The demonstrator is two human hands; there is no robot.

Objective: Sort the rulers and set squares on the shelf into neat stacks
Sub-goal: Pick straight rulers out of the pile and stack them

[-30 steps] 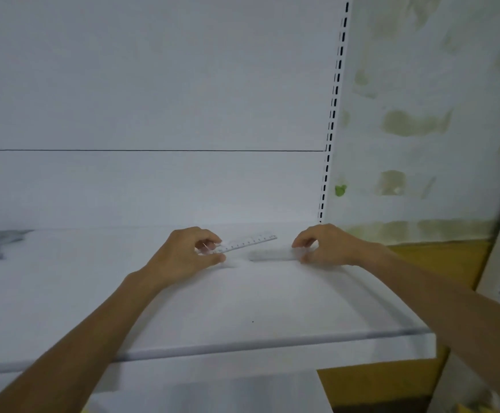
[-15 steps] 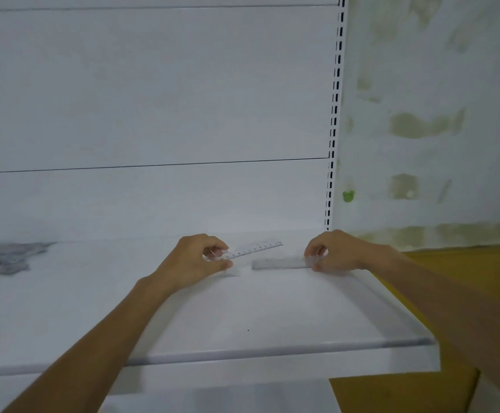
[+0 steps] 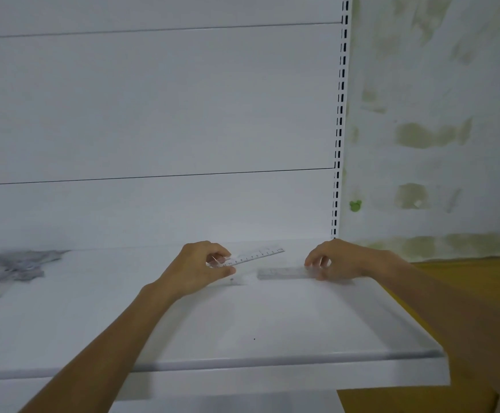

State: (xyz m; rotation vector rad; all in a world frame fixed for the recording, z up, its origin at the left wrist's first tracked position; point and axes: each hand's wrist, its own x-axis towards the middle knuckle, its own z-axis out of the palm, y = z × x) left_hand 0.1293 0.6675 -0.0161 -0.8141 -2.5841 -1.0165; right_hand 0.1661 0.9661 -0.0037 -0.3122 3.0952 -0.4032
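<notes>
Pinching the left end of a clear ruler, the left hand is gripping it between the thumb and curled fingers. The ruler is sticking out rightward from them, slanting toward the back of the white shelf, its free end pointing at the right hand but lying apart from it. The right hand's fingers are curling down, and with the thumb they are closing on the right end of a flat grey stack, ruler-shaped but too blurred to read. That stack is lying on the shelf between the two hands, just in front of the clear ruler and near the left thumb. A grey jumble is lying well apart at the shelf's far left, too blurred to identify. A slotted upright is rising behind the right hand.
</notes>
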